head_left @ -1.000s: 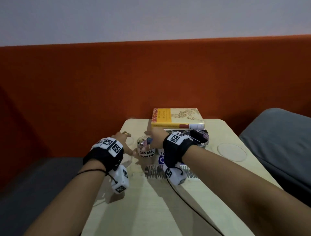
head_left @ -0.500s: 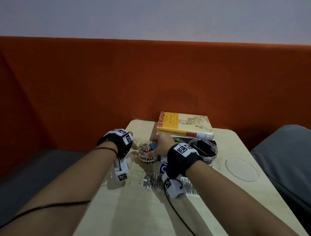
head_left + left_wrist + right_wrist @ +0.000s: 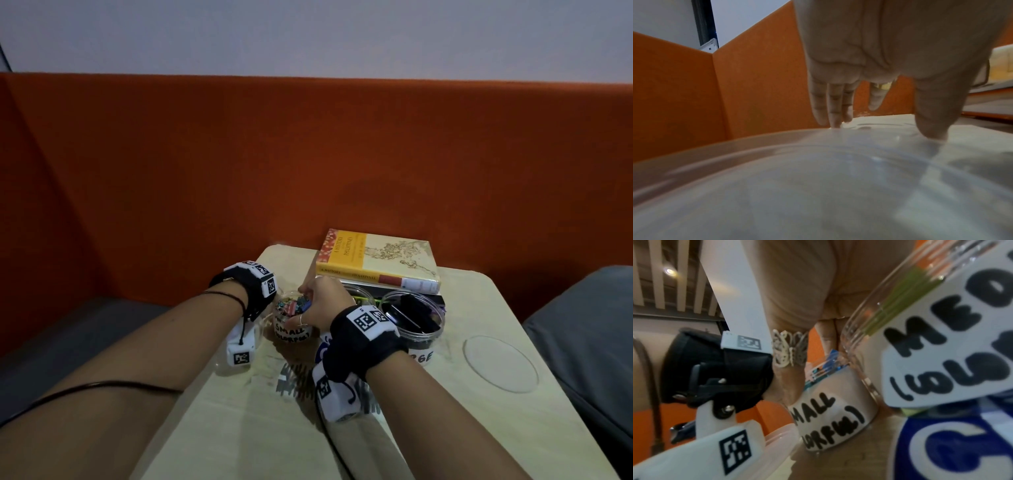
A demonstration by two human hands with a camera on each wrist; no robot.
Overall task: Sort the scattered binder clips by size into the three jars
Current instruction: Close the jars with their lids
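Your right hand [image 3: 317,303] curls round the small jar [image 3: 291,320], already holding coloured clips [image 3: 291,305]; sorting looks nearly finished, so closing likely comes next. Just left of that jar, your left hand [image 3: 890,56] rests straight fingers [image 3: 835,105] on a clear lid [image 3: 818,186], plain only in the wrist view. Right of the jar stand the medium jar [image 3: 920,321] and the large jar [image 3: 412,317].

Left grip [image 3: 890,68] fingers straight, downward; right grip [image 3: 320,303] curled.

Orange partition [image 3: 308,154], pale wall [image 3: 308,34]
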